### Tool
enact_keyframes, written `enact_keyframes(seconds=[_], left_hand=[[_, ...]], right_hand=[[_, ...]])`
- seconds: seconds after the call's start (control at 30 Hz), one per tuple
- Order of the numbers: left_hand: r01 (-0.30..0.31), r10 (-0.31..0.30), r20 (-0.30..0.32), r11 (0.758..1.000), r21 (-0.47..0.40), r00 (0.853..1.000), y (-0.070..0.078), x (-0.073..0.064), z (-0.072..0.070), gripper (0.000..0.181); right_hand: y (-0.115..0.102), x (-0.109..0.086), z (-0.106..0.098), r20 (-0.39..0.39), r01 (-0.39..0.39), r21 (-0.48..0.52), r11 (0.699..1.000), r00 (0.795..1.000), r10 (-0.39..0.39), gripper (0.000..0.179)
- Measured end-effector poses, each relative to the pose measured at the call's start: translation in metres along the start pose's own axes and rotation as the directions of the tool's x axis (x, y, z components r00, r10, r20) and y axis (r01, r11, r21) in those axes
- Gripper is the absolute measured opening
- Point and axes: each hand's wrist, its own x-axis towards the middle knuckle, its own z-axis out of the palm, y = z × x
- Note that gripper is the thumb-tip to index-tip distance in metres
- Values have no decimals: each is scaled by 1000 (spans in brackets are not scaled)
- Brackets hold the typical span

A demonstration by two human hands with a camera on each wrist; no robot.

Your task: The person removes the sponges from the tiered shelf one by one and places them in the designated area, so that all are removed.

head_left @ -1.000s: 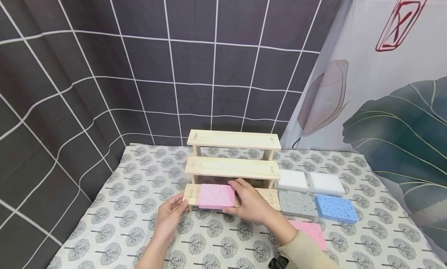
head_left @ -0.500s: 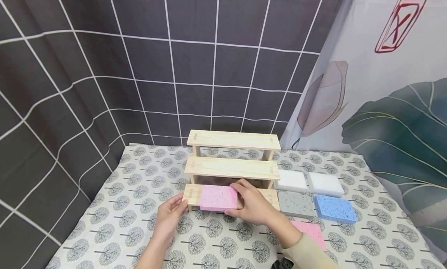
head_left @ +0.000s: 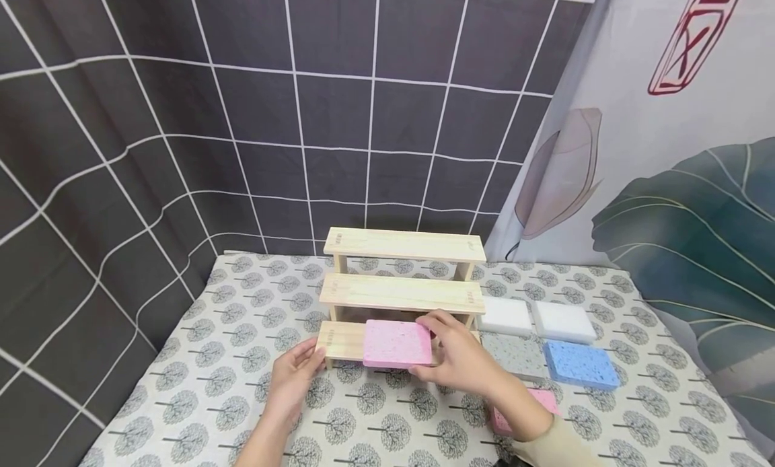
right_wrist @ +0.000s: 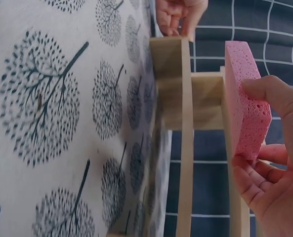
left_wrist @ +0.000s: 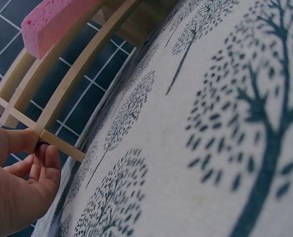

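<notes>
A pink sponge [head_left: 397, 344] is held by its right end in my right hand [head_left: 457, 352], thumb on the near side and fingers behind. In the head view it overlaps the lowest step of a three-tier wooden shelf [head_left: 402, 293]; the right wrist view shows the sponge [right_wrist: 247, 103] raised above that lowest board [right_wrist: 186, 148]. At the shelf's left end, my left hand [head_left: 293, 376] pinches the corner of the lowest step. The left wrist view shows the left hand [left_wrist: 25, 177] with thumb and fingers at that corner.
To the right of the shelf lie two white sponges [head_left: 506, 316] [head_left: 564, 321], a grey sponge [head_left: 516, 356] and a blue sponge [head_left: 581, 364]. Another pink sponge [head_left: 541, 400] is partly hidden under my right forearm. A tree-print cloth [head_left: 230, 413] covers the table, and a dark grid curtain [head_left: 339, 110] hangs behind.
My right hand has carried the pink sponge to the right along the lowest step. The left hand keeps its pinch on the shelf corner.
</notes>
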Motion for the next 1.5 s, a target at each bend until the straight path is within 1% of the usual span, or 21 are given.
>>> enact_keyframes(seconds=[0.23, 0.37, 0.5, 0.7, 0.87, 1.03, 1.23, 1.4, 1.5], left_hand=[[2, -1, -6, 1000, 18, 1000, -1, -1, 0, 45], [-1, 1, -4, 1000, 14, 1000, -1, -1, 0, 46], [-7, 7, 0, 1000, 2, 1000, -1, 0, 1, 45], [-5, 5, -3, 1000, 8, 1000, -1, 1, 1, 45], [0, 0, -6, 1000, 12, 1000, 0, 0, 2, 45], [-1, 1, -3, 1000, 16, 1000, 0, -1, 0, 47], [-11, 11, -2, 1000, 8, 1000, -2, 0, 0, 47], [-18, 18, -2, 1000, 6, 1000, -3, 0, 0, 46], [-19, 19, -4, 1000, 1, 1000, -3, 0, 0, 45]], right_hand=[[14, -15, -13, -24, -24, -57, 998, 999, 23, 79], [21, -20, -18, -34, -44, -47, 998, 999, 43, 78], [26, -25, -22, -35, -46, -37, 998, 998, 45, 78], [31, -29, -27, -49, -32, -37, 999, 998, 30, 77], [37, -33, -33, -77, -14, -90, 996, 997, 7, 78], [43, -40, -37, -99, 5, -107, 994, 995, -15, 78], [49, -50, -44, -117, 0, -113, 994, 993, -13, 78], [56, -57, -48, -139, 9, -119, 993, 990, -25, 73], [59, -61, -52, -140, 3, -122, 993, 990, -20, 71]])
